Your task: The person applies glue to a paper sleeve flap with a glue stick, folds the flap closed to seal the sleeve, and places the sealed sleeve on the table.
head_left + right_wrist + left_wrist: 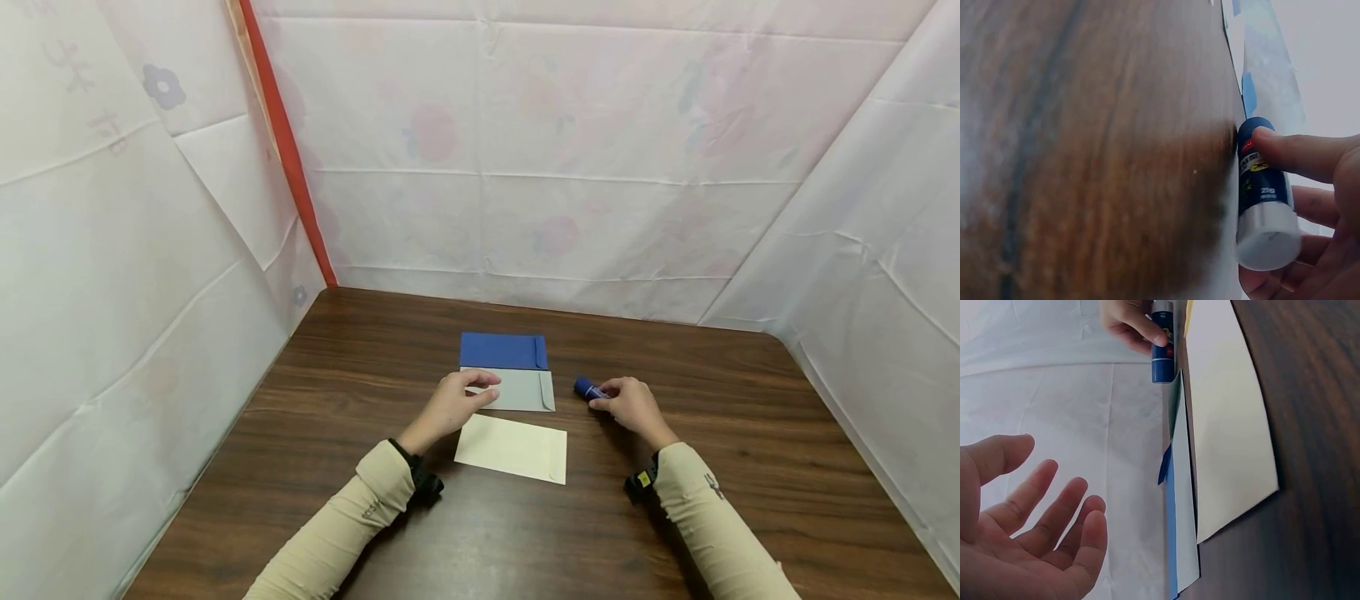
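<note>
My right hand [630, 407] pinches a blue glue stick [591, 389] between thumb and fingers, right of the envelopes. In the right wrist view the glue stick [1265, 181] lies along the tabletop, its white base toward the camera. Over the left end of a pale grey envelope [521, 389] hovers my left hand [453, 402], fingers loosely bent and holding nothing. The left wrist view shows that hand [1041, 525] raised, apart from the paper. Beyond the grey envelope lies a blue envelope [498, 350]; nearer me is a cream envelope [510, 448]. Their flaps are at the right ends.
A dark wood-grain table [525, 542] carries everything. White printed sheets [600, 167] hang behind it and along both sides. A red strip [288, 150] runs down to the far left corner. Each wrist wears a black camera band.
</note>
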The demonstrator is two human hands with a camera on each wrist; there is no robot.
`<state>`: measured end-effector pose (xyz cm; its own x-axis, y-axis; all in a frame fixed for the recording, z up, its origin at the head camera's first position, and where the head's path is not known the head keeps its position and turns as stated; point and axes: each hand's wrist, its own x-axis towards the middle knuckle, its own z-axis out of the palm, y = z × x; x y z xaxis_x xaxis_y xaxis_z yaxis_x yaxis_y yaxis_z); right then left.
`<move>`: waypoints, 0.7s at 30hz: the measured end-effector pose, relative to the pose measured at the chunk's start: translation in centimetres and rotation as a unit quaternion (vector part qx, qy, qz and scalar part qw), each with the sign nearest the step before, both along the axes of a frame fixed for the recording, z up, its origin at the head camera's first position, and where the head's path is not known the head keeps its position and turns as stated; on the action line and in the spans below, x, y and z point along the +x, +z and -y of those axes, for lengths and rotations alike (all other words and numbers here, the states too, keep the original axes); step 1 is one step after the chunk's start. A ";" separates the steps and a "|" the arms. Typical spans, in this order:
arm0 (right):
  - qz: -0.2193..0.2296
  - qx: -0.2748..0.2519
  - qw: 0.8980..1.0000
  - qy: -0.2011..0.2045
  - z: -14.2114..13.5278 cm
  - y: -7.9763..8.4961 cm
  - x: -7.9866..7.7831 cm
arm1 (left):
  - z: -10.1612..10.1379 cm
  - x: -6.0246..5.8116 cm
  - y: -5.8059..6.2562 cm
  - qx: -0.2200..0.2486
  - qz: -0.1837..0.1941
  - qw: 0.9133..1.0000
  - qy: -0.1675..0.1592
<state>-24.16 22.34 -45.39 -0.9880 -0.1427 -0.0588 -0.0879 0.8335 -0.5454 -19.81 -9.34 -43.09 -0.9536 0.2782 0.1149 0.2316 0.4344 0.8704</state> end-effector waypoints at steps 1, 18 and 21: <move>0.006 -0.002 1.000 -0.003 0.0 0.0 0.0 | 0.0 0.0 0.0 0.000 0.001 1.000 0.001; 0.008 -0.009 1.000 -0.019 -0.1 -0.2 -0.5 | 0.2 0.0 0.1 -0.004 -0.003 1.000 0.009; -0.001 -0.006 1.000 -0.016 -0.1 -0.1 -0.5 | 0.3 -0.1 0.1 -0.004 -0.007 1.000 0.009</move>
<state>-24.64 22.44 -45.47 -0.9922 -0.1120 -0.0553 -0.0626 0.8292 -0.5554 -19.88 -9.69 -43.02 -0.9571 0.2612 0.1255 0.2348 0.4452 0.8641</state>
